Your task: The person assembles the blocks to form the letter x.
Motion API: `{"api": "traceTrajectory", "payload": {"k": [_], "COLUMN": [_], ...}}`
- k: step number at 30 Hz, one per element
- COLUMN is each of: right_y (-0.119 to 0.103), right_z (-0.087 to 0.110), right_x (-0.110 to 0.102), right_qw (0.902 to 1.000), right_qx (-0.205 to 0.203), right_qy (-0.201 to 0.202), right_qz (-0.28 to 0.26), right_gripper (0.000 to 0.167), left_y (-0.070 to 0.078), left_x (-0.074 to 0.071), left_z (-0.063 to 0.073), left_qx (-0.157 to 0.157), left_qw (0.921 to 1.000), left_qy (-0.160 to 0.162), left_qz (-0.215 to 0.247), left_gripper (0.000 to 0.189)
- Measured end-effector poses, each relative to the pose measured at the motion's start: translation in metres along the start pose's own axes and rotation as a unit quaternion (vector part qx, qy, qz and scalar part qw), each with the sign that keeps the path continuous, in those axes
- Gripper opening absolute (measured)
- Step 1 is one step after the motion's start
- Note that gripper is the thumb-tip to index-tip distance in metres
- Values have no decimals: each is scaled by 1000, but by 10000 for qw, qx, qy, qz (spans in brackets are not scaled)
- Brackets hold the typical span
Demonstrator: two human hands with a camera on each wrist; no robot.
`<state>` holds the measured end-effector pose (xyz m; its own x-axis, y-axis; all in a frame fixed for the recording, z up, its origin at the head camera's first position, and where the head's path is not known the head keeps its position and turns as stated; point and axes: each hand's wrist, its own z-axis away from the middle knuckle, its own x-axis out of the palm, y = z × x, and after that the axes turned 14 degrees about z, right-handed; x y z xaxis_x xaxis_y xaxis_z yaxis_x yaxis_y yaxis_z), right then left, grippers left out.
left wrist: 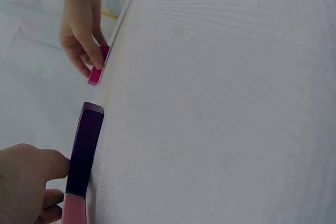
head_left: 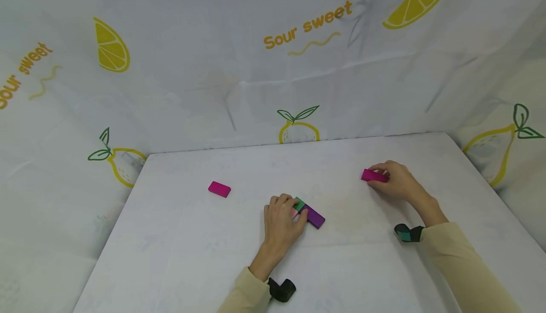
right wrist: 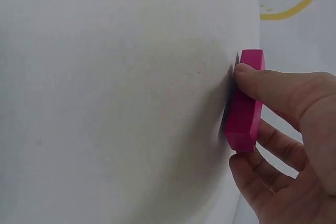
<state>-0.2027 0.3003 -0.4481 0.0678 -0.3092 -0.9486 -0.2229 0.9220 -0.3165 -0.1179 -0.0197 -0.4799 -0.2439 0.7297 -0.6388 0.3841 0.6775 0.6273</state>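
On white table: right hand pinches magenta block; left hand grips block cluster, green, pink, purple; second magenta block lies well apart, farther left.

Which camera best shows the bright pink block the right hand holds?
The right wrist view: the pink block is big and close there, though the right hand covers some. The head and left wrist views show it small, partly hidden by that hand.
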Motion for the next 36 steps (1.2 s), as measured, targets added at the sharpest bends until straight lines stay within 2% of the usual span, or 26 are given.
{"api": "traceTrajectory", "payload": {"k": [24,36], "right_y": [-26,-45], "right_z": [-5,-6], "right_x": [0,3], "right_qw": [9980,9967], "right_qx": [-614,-816], "right_qy": [145,-4], "right_qz": [88,-29], "right_gripper": [35,34], "left_y": [0,0], "left_x": [0,2], "left_z": [0,0], "left_qx": [-21,-33], "left_qw": [10000,10000], "left_qy": [66,57], "left_qz": [57,1], "left_gripper": [22,23]}}
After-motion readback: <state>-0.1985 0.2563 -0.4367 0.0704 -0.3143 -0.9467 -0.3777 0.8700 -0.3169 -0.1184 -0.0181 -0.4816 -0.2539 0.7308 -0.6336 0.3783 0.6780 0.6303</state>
